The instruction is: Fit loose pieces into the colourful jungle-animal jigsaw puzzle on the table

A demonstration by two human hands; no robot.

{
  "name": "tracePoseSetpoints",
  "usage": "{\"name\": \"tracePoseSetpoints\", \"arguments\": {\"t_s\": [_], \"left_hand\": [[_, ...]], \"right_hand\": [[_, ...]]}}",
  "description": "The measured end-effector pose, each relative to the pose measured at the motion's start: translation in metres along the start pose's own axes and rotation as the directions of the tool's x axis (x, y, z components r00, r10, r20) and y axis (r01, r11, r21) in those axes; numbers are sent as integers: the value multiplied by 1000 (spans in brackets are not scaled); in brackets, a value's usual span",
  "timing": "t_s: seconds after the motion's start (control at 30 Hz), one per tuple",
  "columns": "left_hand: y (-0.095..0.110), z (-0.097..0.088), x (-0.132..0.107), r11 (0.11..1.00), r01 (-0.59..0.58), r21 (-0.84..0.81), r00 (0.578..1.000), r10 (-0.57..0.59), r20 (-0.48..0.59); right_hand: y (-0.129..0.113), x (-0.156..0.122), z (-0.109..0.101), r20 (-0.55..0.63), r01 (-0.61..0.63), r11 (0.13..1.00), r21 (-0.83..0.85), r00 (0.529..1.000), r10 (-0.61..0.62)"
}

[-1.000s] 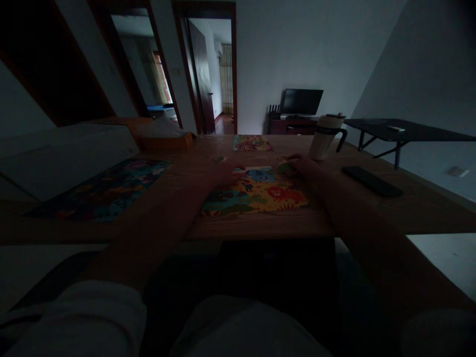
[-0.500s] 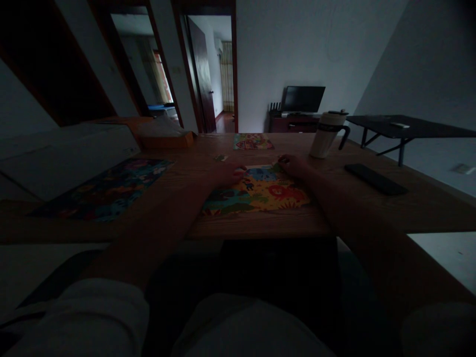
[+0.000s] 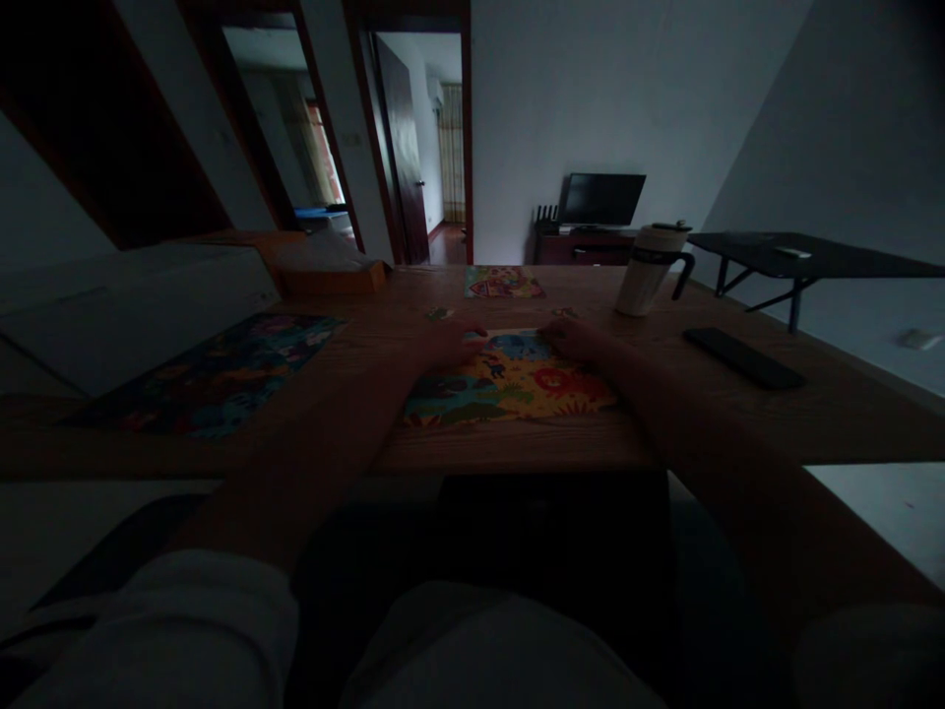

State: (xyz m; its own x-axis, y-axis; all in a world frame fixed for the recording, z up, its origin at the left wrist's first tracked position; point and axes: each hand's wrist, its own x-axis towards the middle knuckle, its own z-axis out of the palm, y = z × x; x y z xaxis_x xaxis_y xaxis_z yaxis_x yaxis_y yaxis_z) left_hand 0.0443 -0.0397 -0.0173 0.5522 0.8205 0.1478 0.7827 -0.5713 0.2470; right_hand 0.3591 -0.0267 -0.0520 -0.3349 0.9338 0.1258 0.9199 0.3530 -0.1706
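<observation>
A colourful jigsaw puzzle with a red lion and a blue animal lies flat on the wooden table in front of me. My left hand rests at its upper left edge, thumb and fingers apart. At its upper right edge is my right hand, fingers together and bent down onto the picture. Anything under those fingertips is hidden, and the light is dim. A small loose piece lies beyond my left hand, and another piece lies just beyond my right.
A dark blue picture sheet lies to the left, before a white box. A smaller picture lies at the far edge. To the right stand a beige handled tumbler and, lying flat, a black oblong object.
My right hand has moved down and slightly left, onto the puzzle's upper right edge, uncovering a loose piece behind it. My left hand has stayed nearly in place.
</observation>
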Motion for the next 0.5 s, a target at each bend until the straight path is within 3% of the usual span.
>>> {"name": "tracePoseSetpoints", "arguments": {"t_s": [0.3, 0.5], "left_hand": [[-19, -5, 1, 992, 109, 61, 994, -110, 10], [-30, -3, 5, 990, 124, 62, 992, -125, 16]], "right_hand": [[-20, -12, -7, 177, -54, 998, -41, 982, 60], [-31, -9, 2, 186, -154, 988, 5, 971, 150]]}}
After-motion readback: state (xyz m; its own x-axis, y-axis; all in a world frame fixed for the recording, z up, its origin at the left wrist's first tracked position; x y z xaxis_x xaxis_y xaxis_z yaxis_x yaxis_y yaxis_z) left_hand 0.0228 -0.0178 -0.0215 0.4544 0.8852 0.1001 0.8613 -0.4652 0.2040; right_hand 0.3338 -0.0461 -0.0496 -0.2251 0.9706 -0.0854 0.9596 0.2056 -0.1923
